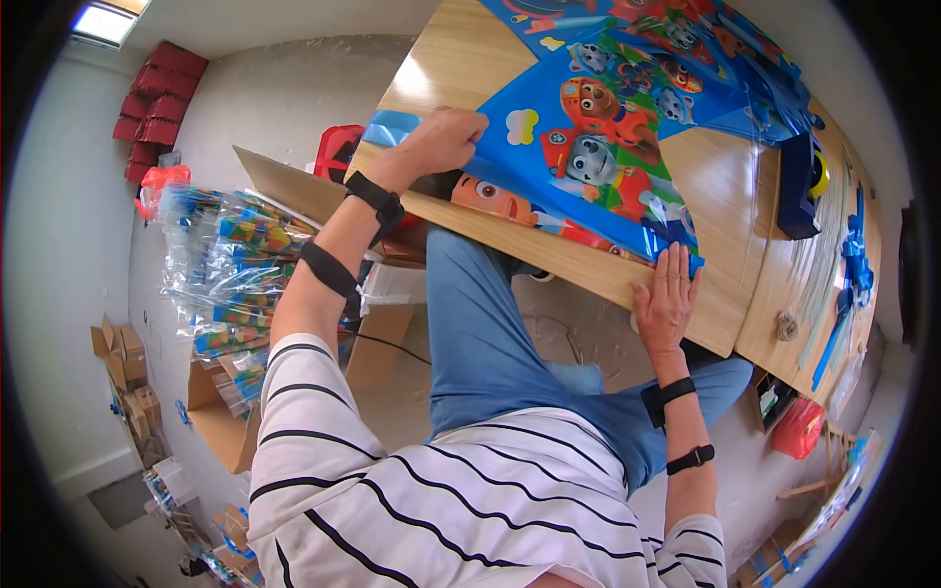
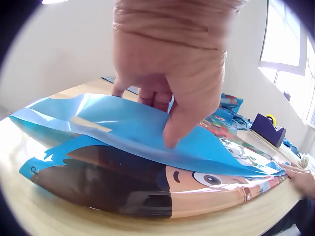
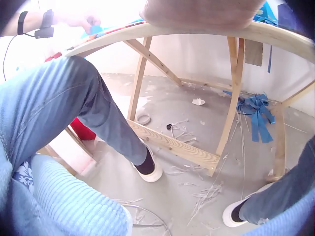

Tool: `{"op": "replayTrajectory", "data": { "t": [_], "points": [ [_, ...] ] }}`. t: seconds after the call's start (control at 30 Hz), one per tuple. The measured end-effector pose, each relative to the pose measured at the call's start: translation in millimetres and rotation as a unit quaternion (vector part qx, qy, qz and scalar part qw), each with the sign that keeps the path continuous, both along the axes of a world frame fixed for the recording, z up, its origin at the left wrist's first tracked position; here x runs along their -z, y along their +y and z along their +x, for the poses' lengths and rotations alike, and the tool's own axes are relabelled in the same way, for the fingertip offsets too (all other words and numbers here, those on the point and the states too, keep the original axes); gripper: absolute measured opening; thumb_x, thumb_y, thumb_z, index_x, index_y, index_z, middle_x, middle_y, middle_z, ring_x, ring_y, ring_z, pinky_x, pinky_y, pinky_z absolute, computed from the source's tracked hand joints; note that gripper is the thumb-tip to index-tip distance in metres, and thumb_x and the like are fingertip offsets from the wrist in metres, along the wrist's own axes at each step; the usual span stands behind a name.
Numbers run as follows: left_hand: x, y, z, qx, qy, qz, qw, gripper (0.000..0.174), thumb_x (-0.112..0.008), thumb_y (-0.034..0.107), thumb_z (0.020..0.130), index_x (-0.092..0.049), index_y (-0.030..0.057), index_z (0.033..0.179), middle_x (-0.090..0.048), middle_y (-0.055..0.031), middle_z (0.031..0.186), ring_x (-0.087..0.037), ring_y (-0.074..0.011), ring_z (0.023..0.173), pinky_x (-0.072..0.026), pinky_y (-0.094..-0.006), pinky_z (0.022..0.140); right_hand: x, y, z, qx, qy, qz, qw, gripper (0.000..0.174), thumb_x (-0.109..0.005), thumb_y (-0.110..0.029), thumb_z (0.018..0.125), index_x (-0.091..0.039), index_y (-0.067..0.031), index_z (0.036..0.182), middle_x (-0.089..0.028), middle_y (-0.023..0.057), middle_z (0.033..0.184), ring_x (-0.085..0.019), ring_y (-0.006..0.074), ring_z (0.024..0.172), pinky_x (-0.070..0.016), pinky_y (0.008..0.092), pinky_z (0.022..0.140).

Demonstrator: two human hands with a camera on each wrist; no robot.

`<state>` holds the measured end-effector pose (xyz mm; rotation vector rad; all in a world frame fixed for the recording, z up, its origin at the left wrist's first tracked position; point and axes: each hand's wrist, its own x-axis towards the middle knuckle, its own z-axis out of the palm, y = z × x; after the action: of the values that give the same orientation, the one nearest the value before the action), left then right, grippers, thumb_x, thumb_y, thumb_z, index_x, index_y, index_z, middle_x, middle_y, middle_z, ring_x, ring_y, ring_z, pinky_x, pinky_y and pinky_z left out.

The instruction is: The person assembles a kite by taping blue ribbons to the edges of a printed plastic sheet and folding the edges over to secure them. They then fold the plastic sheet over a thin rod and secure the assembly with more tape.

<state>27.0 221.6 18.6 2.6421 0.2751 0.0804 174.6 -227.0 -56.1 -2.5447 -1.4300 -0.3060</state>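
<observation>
A glossy blue plastic sheet (image 1: 510,118) printed with cartoon dogs lies on the wooden table (image 1: 720,186). Along the near edge, a layer with a boy's face (image 2: 197,191) shows below a plain blue flap (image 2: 123,118). My left hand (image 1: 436,147) pinches this flap near the sheet's left end, thumb in front and the other fingers curled behind it. At the near right corner of the sheet, my right hand (image 1: 669,294) rests flat with its fingers straight. The right wrist view shows only part of that hand, over the table edge.
A tape dispenser (image 1: 802,186) with yellow tape stands on the right, beside blue ribbon strips (image 1: 855,255). More printed sheets (image 1: 725,59) lie at the back. On my left, a cardboard box (image 1: 221,416) holds plastic-wrapped packs. Wooden table legs (image 3: 140,78) stand beneath the tabletop.
</observation>
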Motion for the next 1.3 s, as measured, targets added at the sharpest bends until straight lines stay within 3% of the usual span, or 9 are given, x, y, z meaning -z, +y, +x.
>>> {"op": "replayTrajectory", "data": {
  "t": [0.13,0.23,0.33,0.43,0.53,0.63,0.73,0.93,1.3],
  "points": [
    [-12.2,5.5,-1.1,-0.051,-0.009,-0.053,0.997,0.007,-0.058,-0.004,0.078,-0.059,-0.0003,0.084,-0.062,-0.0175,0.082,-0.059,-0.0315,0.073,-0.0479,-0.0398,0.067,0.8,-1.2,0.9,-0.001,-0.005,-0.005,1.000,0.067,-0.055,-0.040,0.101,-0.045,0.0050,0.150,-0.039,0.0206,0.162,-0.031,0.0373,0.153,-0.0161,0.0580,0.126],
    [-12.0,17.6,-2.2,-0.055,0.003,-0.126,0.990,0.010,-0.060,-0.002,0.080,-0.063,-0.0006,0.089,-0.063,-0.0128,0.081,-0.059,-0.0247,0.074,-0.0479,-0.0374,0.068,1.3,-0.6,1.1,-0.002,-0.008,-0.005,1.000,0.067,-0.054,-0.040,0.102,-0.045,0.0052,0.150,-0.039,0.0207,0.162,-0.031,0.0374,0.153,-0.0160,0.0582,0.126],
    [-16.8,30.1,-4.1,-0.056,0.114,-0.181,0.975,0.014,-0.068,0.013,0.084,-0.069,0.0008,0.092,-0.064,-0.0075,0.081,-0.058,-0.0186,0.078,-0.0467,-0.0351,0.072,1.2,-1.9,0.7,0.000,-0.007,-0.006,1.000,0.067,-0.054,-0.040,0.102,-0.045,0.0052,0.150,-0.040,0.0206,0.161,-0.032,0.0374,0.153,-0.0158,0.0583,0.126],
    [-26.3,39.1,-5.5,-0.093,0.174,-0.181,0.964,0.038,-0.080,0.041,0.082,-0.070,0.0049,0.079,-0.064,-0.0050,0.075,-0.060,-0.0163,0.082,-0.0455,-0.0313,0.069,0.7,-0.3,0.6,0.000,-0.006,-0.006,1.000,0.067,-0.054,-0.040,0.102,-0.045,0.0050,0.150,-0.040,0.0205,0.161,-0.032,0.0374,0.153,-0.0157,0.0584,0.126],
    [-31.0,40.5,-10.9,-0.107,0.179,-0.196,0.958,0.047,-0.072,0.050,0.087,-0.074,0.0033,0.088,-0.064,-0.0047,0.082,-0.057,-0.0160,0.083,-0.0443,-0.0313,0.079,1.4,-1.2,0.7,0.000,-0.006,-0.008,1.000,0.066,-0.053,-0.040,0.102,-0.045,0.0049,0.150,-0.040,0.0206,0.161,-0.031,0.0374,0.153,-0.0157,0.0585,0.126],
    [-34.6,42.0,-15.0,-0.099,0.195,-0.187,0.958,0.047,-0.071,0.052,0.088,-0.074,0.0053,0.087,-0.065,-0.0049,0.081,-0.057,-0.0150,0.083,-0.0435,-0.0294,0.077,3.0,-1.7,1.4,-0.001,-0.008,-0.008,1.000,0.066,-0.053,-0.041,0.103,-0.045,0.0048,0.150,-0.040,0.0205,0.161,-0.032,0.0373,0.153,-0.0157,0.0585,0.126],
    [-36.5,32.4,-15.7,-0.191,0.167,-0.248,0.935,0.046,-0.070,0.053,0.090,-0.072,0.0072,0.083,-0.062,-0.0014,0.077,-0.054,-0.0119,0.079,-0.0419,-0.0280,0.073,3.1,-1.8,1.4,-0.003,-0.011,-0.006,1.000,0.067,-0.052,-0.042,0.103,-0.045,0.0047,0.150,-0.039,0.0202,0.162,-0.032,0.0371,0.153,-0.0159,0.0584,0.126],
    [-23.7,59.3,-22.5,-0.053,0.189,-0.242,0.950,0.024,-0.076,0.027,0.088,-0.066,0.0067,0.079,-0.056,0.0059,0.072,-0.048,-0.0083,0.069,-0.0394,-0.0286,0.063,1.4,-1.2,1.5,-0.004,-0.013,-0.007,1.000,0.066,-0.050,-0.042,0.104,-0.045,0.0044,0.150,-0.039,0.0200,0.162,-0.032,0.0368,0.153,-0.0164,0.0581,0.126],
    [19.1,43.5,-25.1,-0.102,0.091,-0.054,0.989,0.017,-0.081,0.012,0.076,-0.070,0.0033,0.086,-0.070,-0.0083,0.079,-0.066,-0.0210,0.077,-0.0497,-0.0344,0.070,0.6,-2.1,0.7,-0.002,-0.011,-0.008,1.000,0.065,-0.052,-0.041,0.103,-0.046,0.0048,0.150,-0.040,0.0197,0.162,-0.032,0.0367,0.153,-0.0167,0.0577,0.126]
  ]
}}
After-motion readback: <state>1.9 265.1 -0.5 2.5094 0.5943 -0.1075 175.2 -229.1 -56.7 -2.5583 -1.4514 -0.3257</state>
